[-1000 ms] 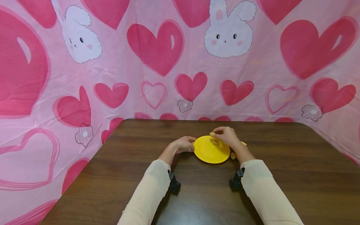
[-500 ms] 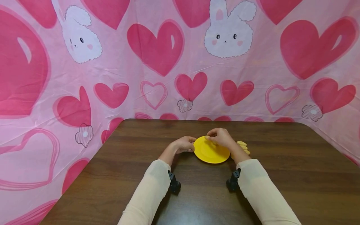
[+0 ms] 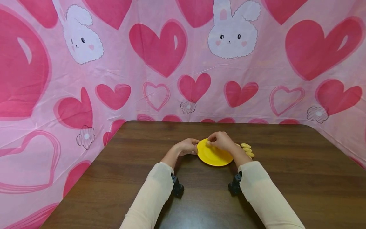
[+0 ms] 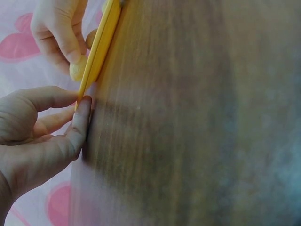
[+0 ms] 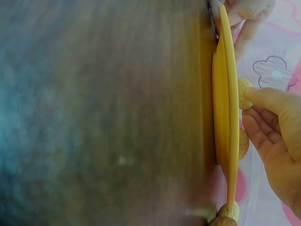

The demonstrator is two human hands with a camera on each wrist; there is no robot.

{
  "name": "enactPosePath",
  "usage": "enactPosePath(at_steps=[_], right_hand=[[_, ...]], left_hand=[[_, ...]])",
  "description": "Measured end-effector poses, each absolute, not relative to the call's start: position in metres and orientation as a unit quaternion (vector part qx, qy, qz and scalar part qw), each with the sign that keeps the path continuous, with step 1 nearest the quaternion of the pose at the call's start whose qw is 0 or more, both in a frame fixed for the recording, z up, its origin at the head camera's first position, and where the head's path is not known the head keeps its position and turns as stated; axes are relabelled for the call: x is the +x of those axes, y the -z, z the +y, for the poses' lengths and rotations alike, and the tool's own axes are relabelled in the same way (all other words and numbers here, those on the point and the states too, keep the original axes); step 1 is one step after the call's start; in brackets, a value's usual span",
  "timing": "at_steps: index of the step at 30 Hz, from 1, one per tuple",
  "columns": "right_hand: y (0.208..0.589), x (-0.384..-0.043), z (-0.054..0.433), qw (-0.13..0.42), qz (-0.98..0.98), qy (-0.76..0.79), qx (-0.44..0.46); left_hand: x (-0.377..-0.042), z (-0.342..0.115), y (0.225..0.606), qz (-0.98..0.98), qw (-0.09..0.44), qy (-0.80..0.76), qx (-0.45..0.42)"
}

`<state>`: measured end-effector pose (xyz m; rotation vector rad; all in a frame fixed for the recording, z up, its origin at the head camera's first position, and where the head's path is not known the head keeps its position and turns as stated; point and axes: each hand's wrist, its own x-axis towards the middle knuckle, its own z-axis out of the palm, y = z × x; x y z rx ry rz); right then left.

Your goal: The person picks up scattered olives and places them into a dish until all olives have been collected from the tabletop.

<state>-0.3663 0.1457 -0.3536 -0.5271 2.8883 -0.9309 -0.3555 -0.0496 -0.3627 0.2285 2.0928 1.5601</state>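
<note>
A yellow plate (image 3: 213,157) lies on the table. My left hand (image 3: 187,147) pinches its left rim, with thumb and fingers on either side of the edge in the left wrist view. My right hand (image 3: 222,141) is over the plate's far part, holding a small pale-yellow oval piece (image 5: 244,94) with a rough surface between thumb and fingers. In the right wrist view that piece is at the plate's upper face; contact cannot be made out. A brown rounded piece (image 5: 243,144) rests on the plate beside it, hidden by my right hand in the head view.
Several yellow oval pieces (image 3: 247,150) lie on the brown wooden table (image 3: 206,197) just right of the plate, partly behind my right forearm. A pink cloth (image 3: 197,63) with hearts and rabbits hangs behind the table.
My right hand has moved left and slightly nearer over the plate, carrying the yellow oval piece. More of the pieces at the right now show. My left hand keeps its place on the rim.
</note>
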Motion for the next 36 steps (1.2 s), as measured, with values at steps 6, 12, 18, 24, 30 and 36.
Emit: enactPosePath(at_steps=[6, 12, 18, 24, 30, 36], right_hand=[[0.3528, -0.3654, 0.1431, 0.036, 0.941, 0.292, -0.17], [0.3531, -0.3648, 0.1417, 0.038, 0.942, 0.286, -0.171], [0.354, -0.3658, 0.1416, 0.034, 0.943, 0.281, -0.174], [0.3535, -0.3649, 0.1415, 0.044, 0.943, 0.286, -0.167], [0.3522, -0.3631, 0.1407, 0.053, 0.943, 0.289, -0.156], [0.3507, -0.3622, 0.1396, 0.05, 0.943, 0.287, -0.159]], left_hand=[[-0.357, -0.0493, 0.3638, 0.771, 0.258, -0.576, 0.085], [-0.3567, -0.0493, 0.3632, 0.771, 0.256, -0.576, 0.089], [-0.3567, -0.0495, 0.3632, 0.769, 0.259, -0.578, 0.085], [-0.3579, -0.0485, 0.3647, 0.766, 0.259, -0.582, 0.085], [-0.3569, -0.0482, 0.3649, 0.768, 0.257, -0.58, 0.087], [-0.3566, -0.0484, 0.3649, 0.767, 0.258, -0.581, 0.082]])
